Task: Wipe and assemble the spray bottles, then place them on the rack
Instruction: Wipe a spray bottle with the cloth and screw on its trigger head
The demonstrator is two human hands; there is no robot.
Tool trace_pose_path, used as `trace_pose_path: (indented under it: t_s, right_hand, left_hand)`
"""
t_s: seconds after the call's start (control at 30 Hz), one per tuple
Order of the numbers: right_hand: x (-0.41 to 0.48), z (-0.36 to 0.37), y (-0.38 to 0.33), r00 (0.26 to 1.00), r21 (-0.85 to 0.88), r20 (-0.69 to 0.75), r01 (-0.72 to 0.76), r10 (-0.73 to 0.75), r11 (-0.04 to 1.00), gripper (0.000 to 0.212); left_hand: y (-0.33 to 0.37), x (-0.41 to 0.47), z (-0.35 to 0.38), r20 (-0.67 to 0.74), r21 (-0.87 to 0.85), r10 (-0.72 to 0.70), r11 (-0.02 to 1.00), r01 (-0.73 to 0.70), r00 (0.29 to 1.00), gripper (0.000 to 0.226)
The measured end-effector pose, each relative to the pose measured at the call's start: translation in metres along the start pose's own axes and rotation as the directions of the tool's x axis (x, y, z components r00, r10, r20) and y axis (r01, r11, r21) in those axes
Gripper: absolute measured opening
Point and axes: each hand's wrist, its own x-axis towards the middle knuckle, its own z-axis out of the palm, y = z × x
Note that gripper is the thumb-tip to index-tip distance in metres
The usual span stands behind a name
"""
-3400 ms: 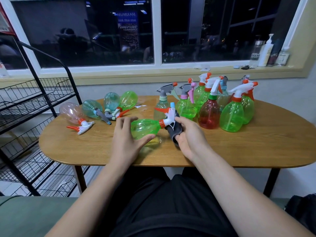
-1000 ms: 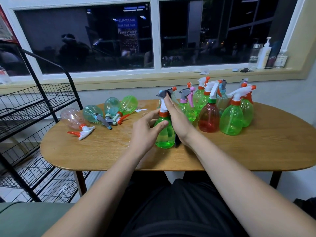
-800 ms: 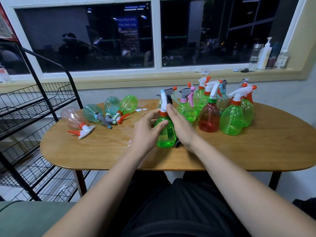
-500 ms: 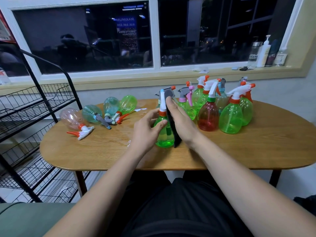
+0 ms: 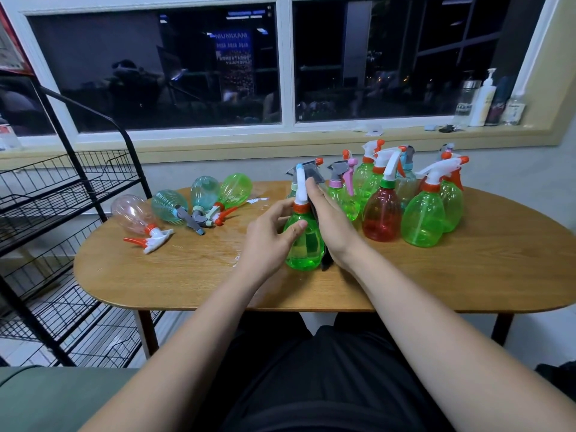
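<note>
Left hand (image 5: 268, 236) is gripping the green bottle (image 5: 304, 247) to steady it; right hand (image 5: 335, 227), fingers (image 5: 314, 191) straight, is pressing a dark cloth (image 5: 325, 261) against it to wipe.

Head-worn wide view, forward and down, close over the table (image 5: 187, 275).

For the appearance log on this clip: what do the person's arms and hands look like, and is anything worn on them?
The left forearm and right forearm are bare to the frame edge, with no sleeves in view. The left hand and right hand wear no gloves. No ring, watch or wristband shows on the visible sides. Dark clothing covers the lap.
</note>
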Motion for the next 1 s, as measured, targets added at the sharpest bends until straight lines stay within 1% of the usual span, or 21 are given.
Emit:
trace_pose_path:
  t_s: [0.17,0.33,0.43,0.47,0.53,0.6,0.67,0.77,0.83,0.9,1.0]
  right_hand:
    - [-0.009,-0.010,0.010,0.999,0.009,0.027,-0.027,0.027,1.000,0.050]
    - [-0.013,-0.010,0.011,1.000,-0.032,-0.028,0.003,-0.004,0.999,0.046]
    - [-0.014,-0.009,0.012,0.998,-0.025,-0.056,-0.004,0.002,1.000,0.047]
    - [-0.013,-0.010,0.010,0.998,0.002,-0.064,-0.015,0.015,1.000,0.047]
    - [-0.009,-0.012,0.004,0.995,0.107,-0.084,-0.039,0.048,0.993,0.042]
    - [-0.005,-0.016,-0.002,0.995,0.213,-0.066,-0.064,0.080,0.975,0.040]
    - [-0.003,-0.016,-0.004,0.995,0.245,-0.060,-0.068,0.085,0.967,0.042]
    - [-0.003,-0.009,-0.002,0.994,0.241,-0.094,-0.039,0.063,0.970,0.043]
    - [-0.005,-0.005,0.000,0.993,0.182,-0.109,-0.021,0.042,0.983,0.040]
    - [-0.006,-0.007,0.004,0.997,0.115,-0.077,0.016,-0.007,0.993,0.037]
    - [-0.004,-0.012,0.002,0.999,0.038,-0.042,0.030,-0.028,0.999,0.042]
  left_hand:
    - [-0.001,0.000,0.002,0.003,-0.037,-0.008,0.999,0.008,1.000,0.047]
    - [-0.003,0.001,0.003,0.000,-0.054,-0.021,0.998,0.021,1.000,0.049]
    - [-0.002,0.001,0.003,0.004,-0.043,-0.015,0.999,0.016,1.000,0.051]
    - [-0.002,0.000,0.002,0.006,-0.039,-0.011,0.999,0.011,1.000,0.051]
    - [-0.002,0.000,0.003,0.012,-0.024,0.002,1.000,-0.002,1.000,0.051]
    - [-0.001,-0.001,0.004,0.012,-0.013,0.010,1.000,-0.010,1.000,0.050]
    - [-0.001,-0.003,0.007,-0.009,-0.010,0.020,1.000,-0.020,1.000,0.045]
    - [-0.003,-0.004,0.009,-0.056,-0.033,0.014,0.999,-0.016,0.998,0.036]
    - [-0.004,-0.004,0.008,-0.070,-0.023,0.011,1.000,-0.012,0.997,0.034]
    - [-0.003,-0.003,0.007,-0.079,0.001,0.013,1.000,-0.013,0.997,0.032]
    - [-0.001,-0.003,0.007,-0.097,0.017,0.024,1.000,-0.022,0.995,0.028]
